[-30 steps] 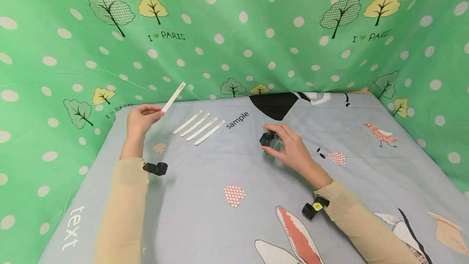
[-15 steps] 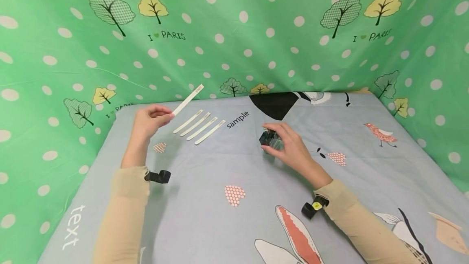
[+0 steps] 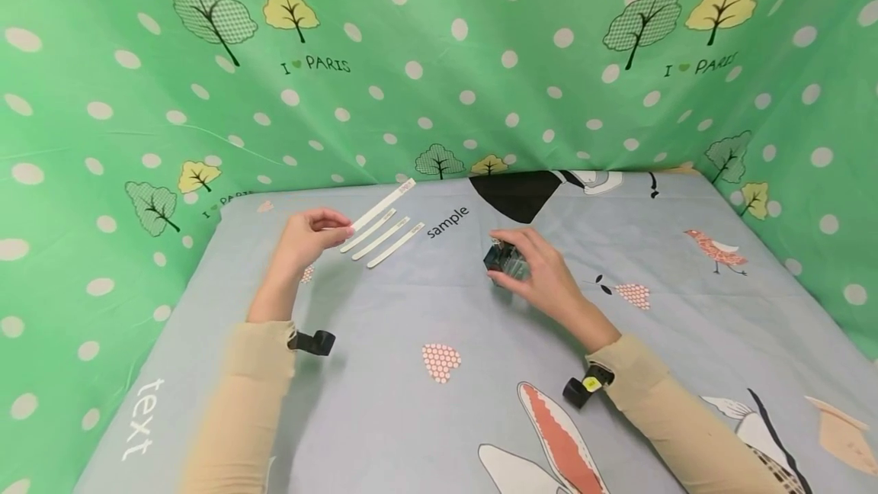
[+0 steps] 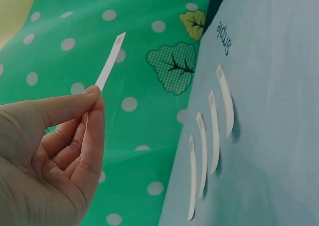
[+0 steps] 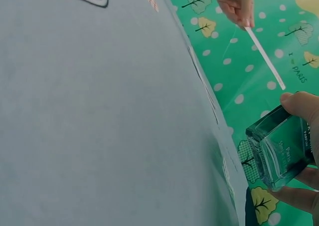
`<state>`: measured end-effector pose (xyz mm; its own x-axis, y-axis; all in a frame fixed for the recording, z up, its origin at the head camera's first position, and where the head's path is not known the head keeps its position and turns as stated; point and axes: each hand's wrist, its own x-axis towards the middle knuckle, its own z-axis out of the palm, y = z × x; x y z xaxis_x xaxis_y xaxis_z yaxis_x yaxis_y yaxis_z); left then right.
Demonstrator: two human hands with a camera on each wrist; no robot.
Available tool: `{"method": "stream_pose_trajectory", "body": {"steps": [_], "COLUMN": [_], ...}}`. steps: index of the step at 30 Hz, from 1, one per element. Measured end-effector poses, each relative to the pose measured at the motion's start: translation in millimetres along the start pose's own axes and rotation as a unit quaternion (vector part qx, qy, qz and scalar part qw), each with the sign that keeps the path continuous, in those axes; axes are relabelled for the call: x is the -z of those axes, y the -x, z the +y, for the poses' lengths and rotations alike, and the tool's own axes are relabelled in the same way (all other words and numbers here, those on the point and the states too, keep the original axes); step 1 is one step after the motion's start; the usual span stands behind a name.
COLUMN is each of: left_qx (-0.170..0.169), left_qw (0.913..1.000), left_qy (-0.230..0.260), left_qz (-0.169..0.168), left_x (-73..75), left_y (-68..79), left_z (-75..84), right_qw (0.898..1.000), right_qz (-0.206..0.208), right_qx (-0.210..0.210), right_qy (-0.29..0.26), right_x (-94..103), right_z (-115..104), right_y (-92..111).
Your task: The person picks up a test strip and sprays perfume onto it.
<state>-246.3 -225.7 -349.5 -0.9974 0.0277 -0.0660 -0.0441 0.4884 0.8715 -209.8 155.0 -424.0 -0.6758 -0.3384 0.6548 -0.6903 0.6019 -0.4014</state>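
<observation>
My left hand (image 3: pixel 312 238) pinches one end of a white perfume test strip (image 3: pixel 386 201) between thumb and forefinger. The strip slants up and to the right, its small printed end outermost. In the left wrist view the held strip (image 4: pixel 110 62) stands out against the green curtain. Several matching strips (image 4: pixel 214 131) lie side by side on the cloth; in the head view the held one overlaps the leftmost of them. My right hand (image 3: pixel 549 280) grips a green glass perfume bottle (image 3: pixel 497 256) around its sides. Printed lettering shows on the bottle (image 5: pixel 281 148) in the right wrist view.
A grey-blue printed cloth (image 3: pixel 384 402) covers the table. Behind it and at both sides hangs a green curtain (image 3: pixel 453 113) with white dots and trees. Black camera mounts sit at the left wrist (image 3: pixel 315 342) and the right wrist (image 3: pixel 583 389).
My left hand has moved right with the test strip, which now tilts lower and reaches over the strips on the cloth. My right hand and the bottle have stayed in place.
</observation>
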Motion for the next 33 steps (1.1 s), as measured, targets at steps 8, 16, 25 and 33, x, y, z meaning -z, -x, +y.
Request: {"method": "stream_pose_trajectory", "body": {"steps": [8,16,25,33], "left_qx": [-0.003,-0.006,-0.003,0.000], "left_qw": [0.9991,0.9966,0.9947,0.9948], "left_qy": [-0.008,-0.012,-0.020,-0.021], "left_qz": [-0.042,-0.082,-0.100,-0.099], "left_x": [-20.8,-31.2,-35.8,-37.1], "left_y": [-0.7,1.3,5.7,6.1], "left_z": [2.2,8.8,11.4,8.0], "right_qw": [1.000,1.000,0.999,1.000], "right_qz": [0.003,0.016,0.033,0.015], "right_qx": [0.005,0.015,0.025,0.005], "right_qy": [-0.002,0.004,0.009,0.009], "right_x": [-0.4,-1.4,-1.5,0.4], "right_z": [-1.9,-3.5,-7.1,-7.7], "right_y": [-2.0,-5.6,-9.3,-7.0]}}
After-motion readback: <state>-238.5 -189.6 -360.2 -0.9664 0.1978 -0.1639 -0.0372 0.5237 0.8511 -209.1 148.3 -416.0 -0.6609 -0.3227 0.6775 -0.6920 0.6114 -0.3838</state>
